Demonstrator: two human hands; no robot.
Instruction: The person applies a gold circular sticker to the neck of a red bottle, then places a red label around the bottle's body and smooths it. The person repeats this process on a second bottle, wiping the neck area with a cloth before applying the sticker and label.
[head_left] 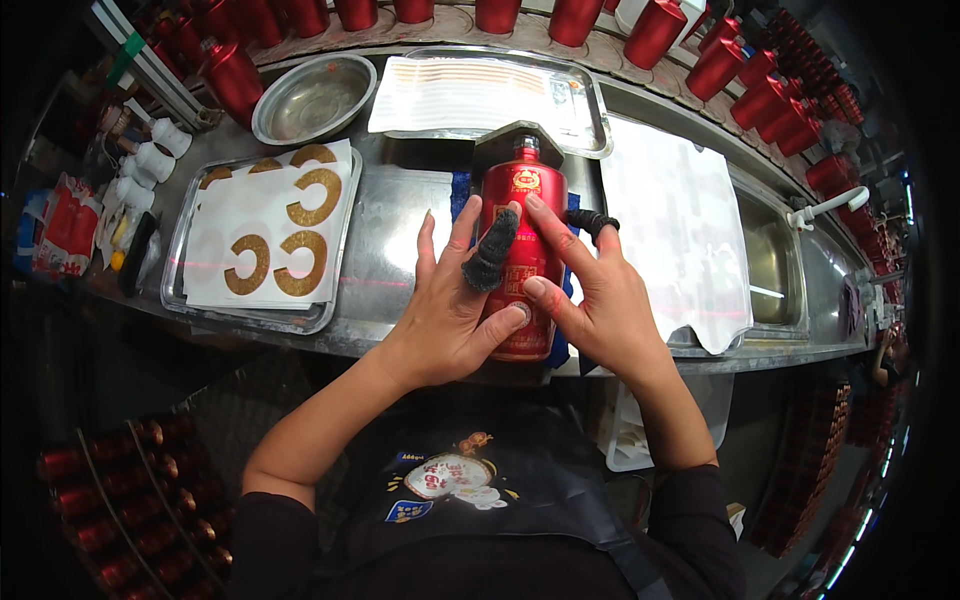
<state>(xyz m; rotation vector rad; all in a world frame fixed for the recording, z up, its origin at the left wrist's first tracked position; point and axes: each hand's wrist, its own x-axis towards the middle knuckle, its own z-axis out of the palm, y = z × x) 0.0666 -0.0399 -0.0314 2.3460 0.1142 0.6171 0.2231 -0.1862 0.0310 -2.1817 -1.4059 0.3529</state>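
Observation:
A red bottle (535,250) with gold print lies face up in front of me, its neck pointing away and resting by a dark angular support (490,150). My left hand (435,330) rests on its left side, fingers spread, with the thumb and a finger in a dark knitted cover touching the front. From the other side, my right hand (620,310) lays its thumb and index finger on the bottle. Another of its fingers, also wrapped in dark knit, sticks out to the right. Blue cloth (559,350) shows beneath the bottle.
On the left, a metal tray (335,300) carries white sheets with gold C-shaped decals (300,262). Behind are a steel bowl (315,98) and a tray of striped sheets (470,95). White sheeting (680,240) lies right, beside a sink (775,265). Red bottles (655,35) line the far belt.

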